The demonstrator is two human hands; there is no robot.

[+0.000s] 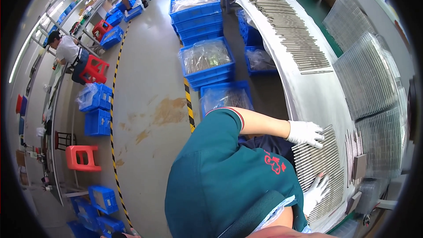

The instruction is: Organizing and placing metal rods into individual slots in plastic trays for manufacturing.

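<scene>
Closest to the body, both gloved hands lie open and flat on a row of thin metal rods (319, 161) on the white-covered table (308, 92): right hand (315, 192) nearer, left hand (305, 133) farther. Press evenly so the rods stay parallel. Beyond them lies another row of rods (288, 31).

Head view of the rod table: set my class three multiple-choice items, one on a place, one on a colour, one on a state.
1. Where do the left hand and right hand rest?
A on the metal rods
B on a stool
C in a crate
2. What colour are the floor crates?
A red
B blue
C green
3. The hands are:
A fists
B open, flat
C gripping pliers

1 A: both gloves lie on the rods.
2 B: the crate walls are blue.
3 B: the fingers are spread.
</scene>
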